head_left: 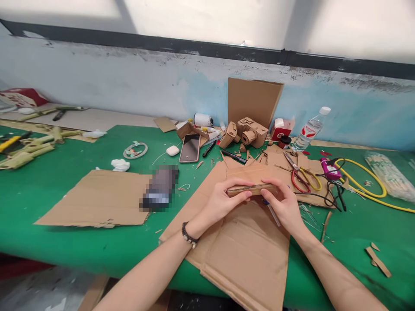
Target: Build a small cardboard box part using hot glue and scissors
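Observation:
Both my hands grip a flat, layered cardboard piece (249, 181) above a large flattened cardboard sheet (246, 250) on the green table (65, 190). My left hand (222, 201), with a beaded bracelet on the wrist, pinches the piece's left end with thumb on top. My right hand (283, 201) wraps its right end. A pen (272, 214) lies under my right hand.
Red-handled scissors (300, 175), a purple glue gun (329, 168) with a yellow cable, a water bottle (309, 129), a cardboard camera model (251, 131), a phone (190, 147) and markers lie behind. Another cardboard sheet (97, 198) lies left. A wall runs along the back.

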The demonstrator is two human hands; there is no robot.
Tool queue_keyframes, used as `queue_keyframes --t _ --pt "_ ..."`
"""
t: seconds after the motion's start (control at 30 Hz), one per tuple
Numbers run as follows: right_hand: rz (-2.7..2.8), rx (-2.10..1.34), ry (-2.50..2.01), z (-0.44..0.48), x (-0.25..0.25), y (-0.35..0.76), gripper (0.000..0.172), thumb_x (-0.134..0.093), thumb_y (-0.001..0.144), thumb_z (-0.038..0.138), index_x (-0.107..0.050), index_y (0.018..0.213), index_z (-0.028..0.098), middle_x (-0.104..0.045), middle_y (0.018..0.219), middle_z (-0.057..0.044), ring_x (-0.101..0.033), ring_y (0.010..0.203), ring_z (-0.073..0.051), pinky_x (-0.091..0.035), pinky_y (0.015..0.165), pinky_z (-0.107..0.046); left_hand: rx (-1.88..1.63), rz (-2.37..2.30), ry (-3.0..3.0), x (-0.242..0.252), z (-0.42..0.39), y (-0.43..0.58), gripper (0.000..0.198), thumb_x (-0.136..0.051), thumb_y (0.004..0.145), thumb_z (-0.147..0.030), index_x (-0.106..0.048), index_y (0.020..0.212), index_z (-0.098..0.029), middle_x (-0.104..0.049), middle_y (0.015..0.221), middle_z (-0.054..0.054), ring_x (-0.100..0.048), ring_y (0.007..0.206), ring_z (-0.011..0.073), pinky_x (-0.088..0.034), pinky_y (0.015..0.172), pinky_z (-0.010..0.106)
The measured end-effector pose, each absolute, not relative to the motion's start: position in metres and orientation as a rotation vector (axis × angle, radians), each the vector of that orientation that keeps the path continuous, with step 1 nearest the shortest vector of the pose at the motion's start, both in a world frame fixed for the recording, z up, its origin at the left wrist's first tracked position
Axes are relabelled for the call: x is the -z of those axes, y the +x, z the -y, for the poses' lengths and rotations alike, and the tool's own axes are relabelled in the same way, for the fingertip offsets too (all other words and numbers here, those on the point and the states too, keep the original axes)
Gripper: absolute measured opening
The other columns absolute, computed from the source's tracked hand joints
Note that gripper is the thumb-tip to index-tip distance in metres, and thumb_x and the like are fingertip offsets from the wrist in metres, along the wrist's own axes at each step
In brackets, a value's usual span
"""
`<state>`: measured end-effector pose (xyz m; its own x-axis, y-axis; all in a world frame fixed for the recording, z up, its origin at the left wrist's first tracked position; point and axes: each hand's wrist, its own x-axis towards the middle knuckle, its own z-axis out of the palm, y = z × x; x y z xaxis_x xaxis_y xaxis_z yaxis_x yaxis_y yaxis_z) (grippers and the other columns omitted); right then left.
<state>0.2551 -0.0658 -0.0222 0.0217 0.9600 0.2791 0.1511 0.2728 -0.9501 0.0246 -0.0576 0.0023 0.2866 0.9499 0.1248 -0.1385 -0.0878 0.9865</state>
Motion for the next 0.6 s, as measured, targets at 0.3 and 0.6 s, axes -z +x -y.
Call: queue_keyframes --t 0.3,0.6 --pt "1.382 -0.849 -1.084 0.069 0.027 0.251 0.03 -0.087 0.1 0.053 -0.085 0.117 0.029 -0.085 0.115 -0.005 -0.079 0.108 -0.026 -0.066 0.101 -0.041 -1.116 -0.889 1.255 0.0 0.06 0.026 0.049 -0.1 0.086 -0.055 -0.09 0.115 -0.017 -0.092 0.113 0.011 -0.09 0.093 0.0249 -0.076 0.091 0.035" --pt "1.54 -0.748 -1.154 0.068 0.022 0.255 0.033 -0.073 0.11 0.057 -0.085 0.128 0.03 -0.087 0.128 -0.008 -0.083 0.113 -0.028 -0.066 0.1 -0.043 -1.162 -0.949 1.292 0.007 0.055 0.026 0.045 -0.098 0.089 -0.054 -0.089 0.111 -0.016 -0.091 0.115 0.012 -0.088 0.091 0.0251 -0.078 0.087 0.038"
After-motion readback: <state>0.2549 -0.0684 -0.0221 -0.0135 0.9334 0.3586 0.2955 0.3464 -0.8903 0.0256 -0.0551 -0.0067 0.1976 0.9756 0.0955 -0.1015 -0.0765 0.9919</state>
